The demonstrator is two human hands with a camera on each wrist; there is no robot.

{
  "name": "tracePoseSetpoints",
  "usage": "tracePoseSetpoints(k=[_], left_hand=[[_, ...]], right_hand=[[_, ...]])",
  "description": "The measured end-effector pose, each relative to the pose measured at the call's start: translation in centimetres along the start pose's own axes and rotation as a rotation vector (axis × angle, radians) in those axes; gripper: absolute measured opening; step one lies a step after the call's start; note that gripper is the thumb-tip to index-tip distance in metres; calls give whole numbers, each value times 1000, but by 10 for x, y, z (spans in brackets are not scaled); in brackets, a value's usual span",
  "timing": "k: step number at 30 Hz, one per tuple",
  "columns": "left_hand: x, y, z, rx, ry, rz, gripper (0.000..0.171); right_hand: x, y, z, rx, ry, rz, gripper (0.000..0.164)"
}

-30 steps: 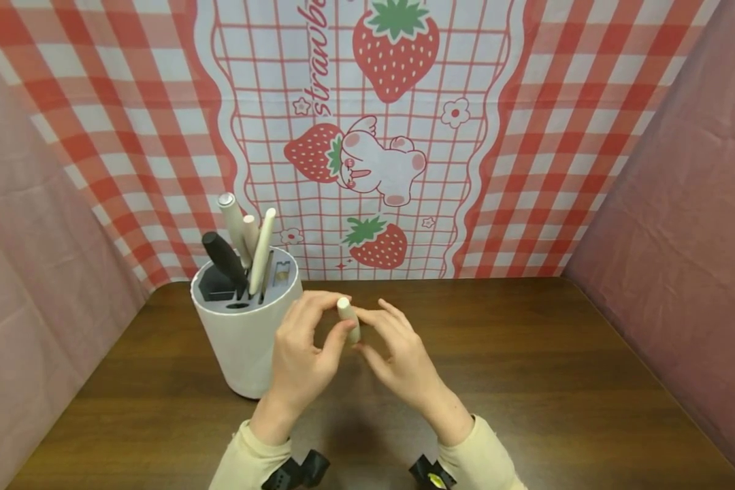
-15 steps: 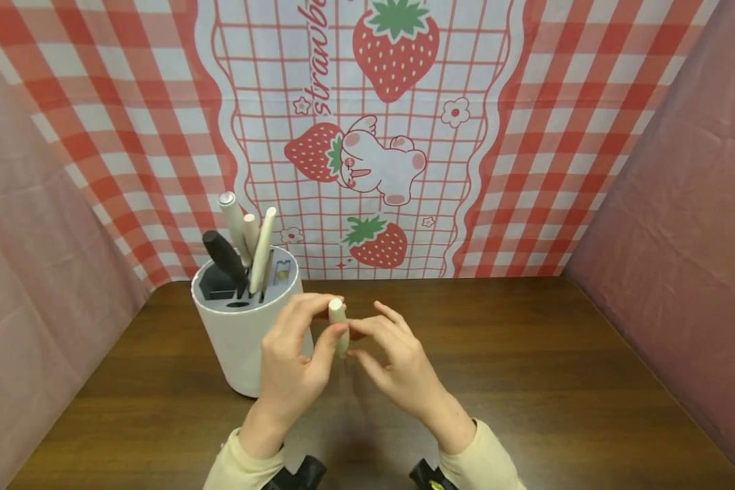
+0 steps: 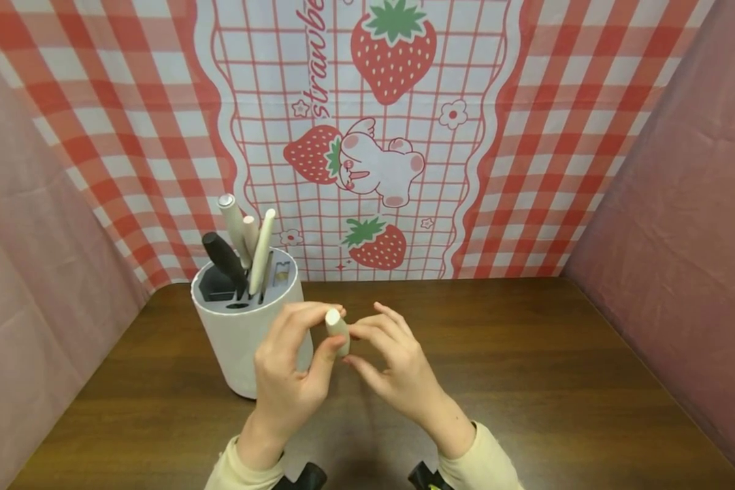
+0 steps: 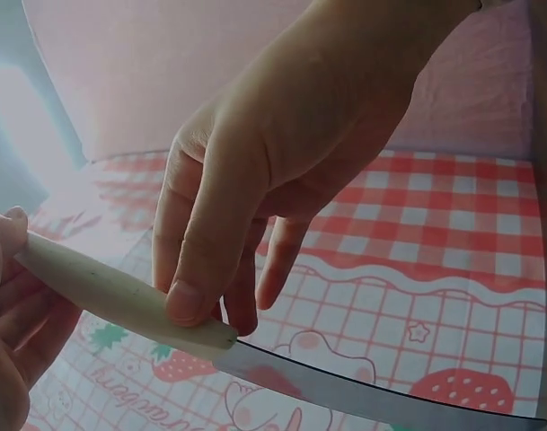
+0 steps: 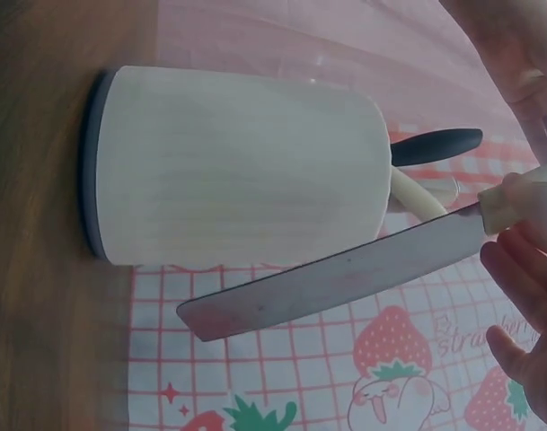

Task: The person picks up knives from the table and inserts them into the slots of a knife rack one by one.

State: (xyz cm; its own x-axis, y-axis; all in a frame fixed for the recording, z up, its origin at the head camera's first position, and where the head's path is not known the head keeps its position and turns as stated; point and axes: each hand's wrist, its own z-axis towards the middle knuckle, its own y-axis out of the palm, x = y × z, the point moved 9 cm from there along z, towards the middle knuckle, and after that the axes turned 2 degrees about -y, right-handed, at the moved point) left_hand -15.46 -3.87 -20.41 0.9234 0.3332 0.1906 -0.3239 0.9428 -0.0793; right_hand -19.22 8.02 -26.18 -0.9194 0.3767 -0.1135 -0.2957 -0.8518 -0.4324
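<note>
A knife with a cream handle [image 3: 336, 329] is held upright over the table, handle end up. Its blade [image 5: 336, 280] points down in front of the knife block, long and with an angled tip in the right wrist view. My left hand [image 3: 290, 367] pinches the upper part of the handle between thumb and fingers. My right hand [image 3: 401, 361] holds the handle lower down; in the left wrist view its thumb [image 4: 190, 301] lies on the cream handle close to the blade. The head view hides the blade behind the handle and hands.
At the left stands a white knife block [image 3: 223, 347] with a grey slotted top. A black handle [image 3: 223, 258] and several cream handles [image 3: 262, 252] stick up from it. A brown wooden table [image 3: 527, 381] extends right; a strawberry-print cloth [image 3: 392, 170] hangs behind.
Both hands have shifted slightly left with the knife, nearer the knife block. The handle's top sits a little lower in the head view. The knife block stays put.
</note>
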Motion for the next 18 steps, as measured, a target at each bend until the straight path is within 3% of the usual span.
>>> tracePoseSetpoints(k=[7,11,15,18], left_hand=[[-5,4,-2,-39,-51,-47,26],[-8,10,-4,-94,-86,-83,27],[-8,15,-6,-157,-79,-97,28],[-6,15,-7,-164,-59,-77,30]], right_hand=[[1,-1,0,-18,3,-14,26],[1,-2,0,-18,3,-16,28],[2,-7,0,1,4,-18,27],[2,-9,0,12,6,-16,23]])
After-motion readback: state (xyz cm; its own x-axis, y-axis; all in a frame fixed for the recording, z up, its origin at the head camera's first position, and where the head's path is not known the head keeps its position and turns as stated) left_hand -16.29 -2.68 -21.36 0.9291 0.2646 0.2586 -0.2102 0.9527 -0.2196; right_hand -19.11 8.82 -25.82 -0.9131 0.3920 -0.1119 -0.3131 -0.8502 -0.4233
